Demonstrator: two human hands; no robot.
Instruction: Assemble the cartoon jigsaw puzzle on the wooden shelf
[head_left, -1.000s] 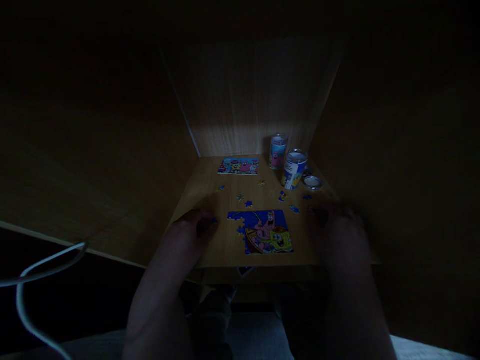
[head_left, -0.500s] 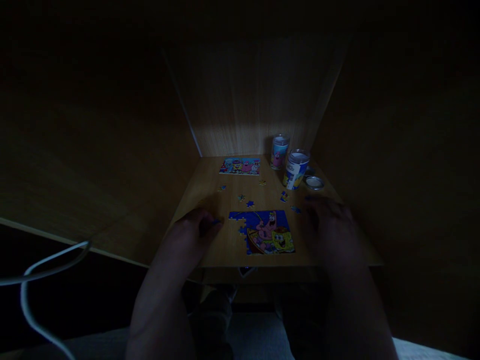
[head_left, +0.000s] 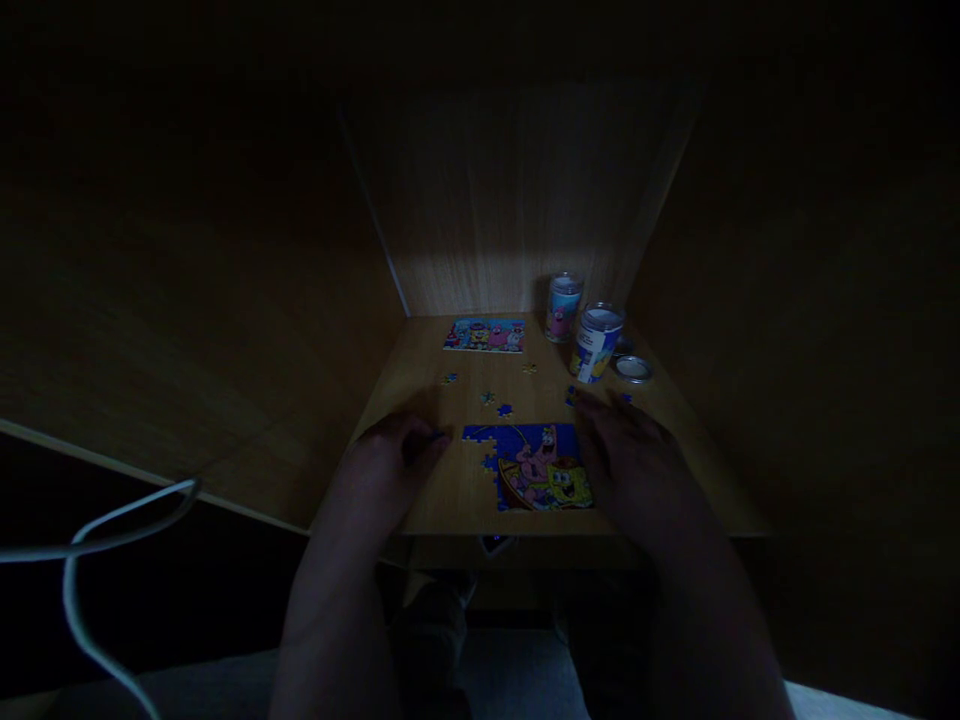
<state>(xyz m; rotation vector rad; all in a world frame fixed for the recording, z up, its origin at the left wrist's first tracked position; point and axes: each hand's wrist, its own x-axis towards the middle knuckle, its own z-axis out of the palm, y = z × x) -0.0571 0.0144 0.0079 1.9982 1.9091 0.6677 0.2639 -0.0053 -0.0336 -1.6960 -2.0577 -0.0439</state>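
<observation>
A partly assembled jigsaw puzzle (head_left: 525, 470) lies near the front edge, showing a pink and a yellow cartoon figure on blue. Its left side is ragged with open tabs. My left hand (head_left: 390, 460) is left of it, thumb and fingers pinched on a small dark blue puzzle piece (head_left: 437, 435). Over the puzzle's right side reaches my right hand (head_left: 637, 460), its fingers stretched forward. Those fingertips are beside a loose blue-and-yellow piece (head_left: 571, 396); whether they touch it is unclear. Another small blue piece (head_left: 627, 398) shows just beyond the fingers.
Several loose pieces, including a blue one (head_left: 505, 410), lie behind the puzzle. Farther back is a rectangular cartoon picture (head_left: 485, 336). Two clear-topped cans (head_left: 596, 345) stand at back right beside a round lid (head_left: 633, 369). Wooden walls flank the dim tabletop; a white cable (head_left: 82, 600) hangs at left.
My right hand has moved left, now covering the puzzle's right edge and the loose piece that lay beside it. My left hand keeps its pinch on the piece. The view has shifted slightly.
</observation>
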